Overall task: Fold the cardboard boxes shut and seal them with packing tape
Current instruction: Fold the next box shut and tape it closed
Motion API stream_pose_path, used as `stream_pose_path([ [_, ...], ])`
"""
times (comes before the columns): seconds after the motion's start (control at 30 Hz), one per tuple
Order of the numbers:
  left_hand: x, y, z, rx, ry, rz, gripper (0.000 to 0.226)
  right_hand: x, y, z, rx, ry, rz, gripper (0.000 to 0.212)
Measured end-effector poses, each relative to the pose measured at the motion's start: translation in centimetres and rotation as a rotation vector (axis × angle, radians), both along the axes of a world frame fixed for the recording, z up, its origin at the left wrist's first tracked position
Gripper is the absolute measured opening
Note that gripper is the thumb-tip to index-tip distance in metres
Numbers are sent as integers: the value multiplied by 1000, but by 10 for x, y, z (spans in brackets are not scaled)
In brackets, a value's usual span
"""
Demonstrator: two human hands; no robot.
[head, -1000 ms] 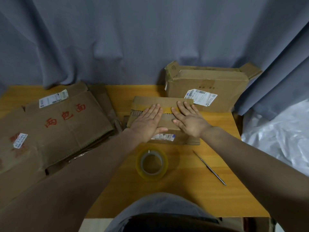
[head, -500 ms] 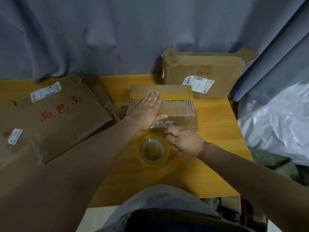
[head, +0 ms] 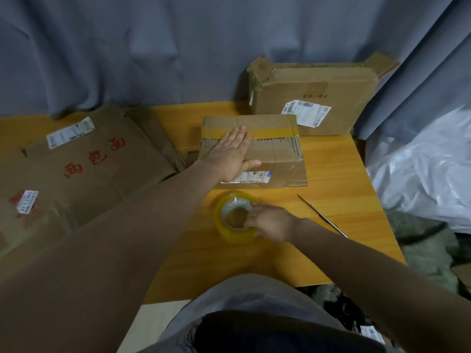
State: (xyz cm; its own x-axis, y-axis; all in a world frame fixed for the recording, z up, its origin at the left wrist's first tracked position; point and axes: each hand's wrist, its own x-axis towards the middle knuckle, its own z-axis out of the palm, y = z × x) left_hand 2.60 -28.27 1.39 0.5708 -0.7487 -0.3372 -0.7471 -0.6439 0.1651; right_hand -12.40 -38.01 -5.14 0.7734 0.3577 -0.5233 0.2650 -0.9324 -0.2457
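Makeshift parcel-packing corner in what looks like a home room, small orange wooden surface [head: 254,263], grey curtain [head: 153,47] hanging behind it, reused label-stuck cardboard boxes [head: 313,98] on it, flattened cartons [head: 102,161] piled at its left, crumpled white plastic sheeting [head: 420,161] beyond its right edge

You face a grey-blue curtain [head: 153,47] hanging behind the wooden table [head: 331,169], at its far edge. Crumpled white plastic sheeting [head: 420,169] lies beyond its right edge. The light is dim.
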Motion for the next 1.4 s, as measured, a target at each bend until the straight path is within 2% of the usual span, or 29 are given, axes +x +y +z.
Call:
stream_pose_path([
  [0.07,1,0,1,5,18,-2,80,4,-5,21,267,115,-255,34],
  [0.13,3,-1,2,5,47,6,80,8,-14,52,607,238,-643,25],
  [0.2,6,-2,4,-12,89,25,78,8,-28,84,987,347,-984,30],
  [0.27,11,-1,5,-39,129,20,73,5,-45,108,1285,380,-1133,39],
  [0.3,12,-1,5,-57,143,9,71,3,-51,120,1351,369,-1152,42],
  [0.5,11,3,7,-190,166,12,66,8,-70,152,1438,213,-1228,33],
  [0.57,8,4,6,-201,126,19,65,11,-75,159,1496,204,-1211,24],
  [0.7,1,2,6,-211,-22,37,62,18,-84,168,1605,187,-1229,30],
  [0.8,-1,2,16,-250,-36,69,60,25,-86,172,1647,169,-1218,26],
  [0.87,-4,3,27,-336,6,110,56,30,-86,173,1685,184,-1199,23],
  [0.93,-8,2,39,-553,46,243,50,35,-86,175,1744,214,-1180,25],
  [1.0,-17,-1,55,-818,149,432,43,41,-85,177,1761,200,-1143,18],
  [1.03,-21,-4,65,-936,263,527,39,43,-85,176,1747,176,-1118,16],
  [1.07,-25,-8,76,-1032,414,616,35,45,-84,176,1724,145,-1090,24],
  [1.13,-30,-18,100,-1137,714,786,28,48,-82,174,1662,81,-1018,35],
  [1.2,-29,-22,116,-1179,840,836,33,49,-79,173,1641,26,-930,34],
  [1.27,-29,-20,123,-1177,768,775,48,50,-76,173,1637,-28,-856,36],
  [1.4,-25,-10,130,-1123,381,630,63,50,-75,176,1563,-132,-758,42],
])
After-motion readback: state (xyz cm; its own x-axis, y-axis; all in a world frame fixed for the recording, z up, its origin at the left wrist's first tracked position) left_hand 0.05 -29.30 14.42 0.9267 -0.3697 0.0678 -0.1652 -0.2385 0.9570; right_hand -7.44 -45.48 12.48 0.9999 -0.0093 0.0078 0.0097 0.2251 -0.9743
